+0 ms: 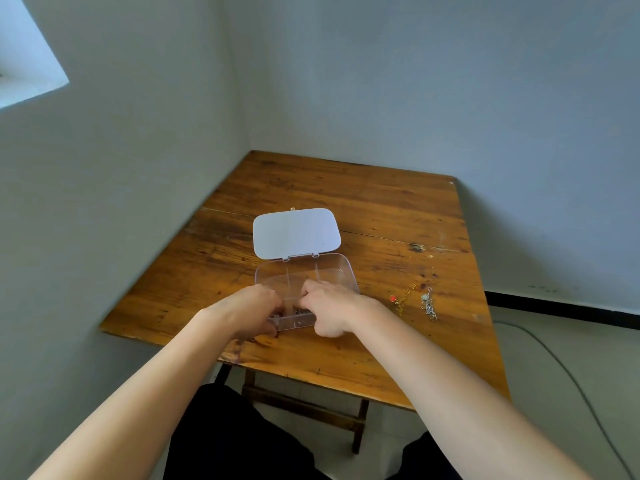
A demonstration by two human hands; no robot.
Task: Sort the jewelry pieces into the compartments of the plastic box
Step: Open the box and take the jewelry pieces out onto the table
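A clear plastic box (332, 268) with inner dividers stands open on the wooden table (381, 209), its lid (296, 232) laid back flat behind it. Both my hands are over the box's front compartments. My left hand (249, 315) curls over the front left corner, and my right hand (329, 308) curls over the front right. Between them a dark, fine chain (298, 310) lies in a front compartment, pinched by the fingertips of both hands as far as I can tell. On the table to the right lie a gold chain with a red bead (401, 299) and a silver chain (427, 303).
The table sits in a corner, with walls close on the left and behind. Its front edge (311, 375) is just below my wrists. A cable (554, 358) runs across the floor at the right.
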